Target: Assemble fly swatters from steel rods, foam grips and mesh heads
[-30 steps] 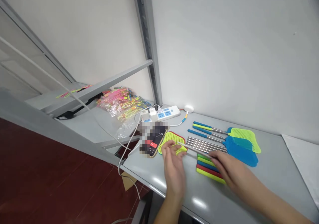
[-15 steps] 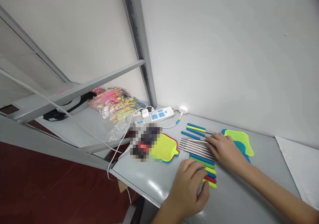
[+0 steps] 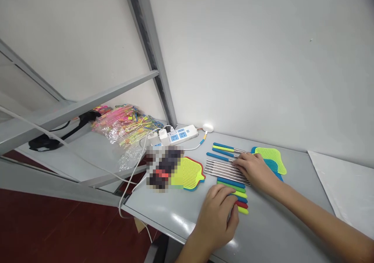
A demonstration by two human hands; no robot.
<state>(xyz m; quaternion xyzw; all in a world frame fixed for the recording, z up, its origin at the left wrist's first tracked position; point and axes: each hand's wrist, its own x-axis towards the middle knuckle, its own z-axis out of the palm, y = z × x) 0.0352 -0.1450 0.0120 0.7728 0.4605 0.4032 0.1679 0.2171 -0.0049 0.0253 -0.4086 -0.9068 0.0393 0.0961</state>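
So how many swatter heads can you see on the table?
At least 3: a yellow head by the blurred phone, and a yellow head over a blue head beside the right hand. More may be stacked beneath.

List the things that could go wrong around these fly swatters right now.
1. The left hand rests on the coloured handles close to the table's front edge; a push could perhaps slide one off.
2. The right hand presses on the loose steel rods; being round, they may roll apart.
3. The white cables hang over the table edge beside the phone; a snag might drag it or the power strip.
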